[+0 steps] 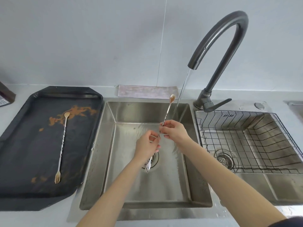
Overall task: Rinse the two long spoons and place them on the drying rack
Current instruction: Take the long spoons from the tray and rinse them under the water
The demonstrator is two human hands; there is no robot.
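Over the left sink basin [183, 181] my left hand [147, 145] and my right hand [175, 131] both grip the twisted shaft of one long spoon [168, 110]. Its soiled bowl points up and away, just left of the water stream [182, 92]; its fork end [148, 166] hangs near the drain. The second long spoon [63, 141] lies on the black tray [24, 145] at the left, bowl in a brown smear, fork end toward me. The wire drying rack [255, 141] sits in the right basin and holds nothing.
The dark gooseneck tap [226, 46] arches over the divider with water running into the left basin. A folded cloth [146, 91] lies behind the sink. A brown box [6, 95] stands at the far left edge. Water drops dot the counter near the front right.
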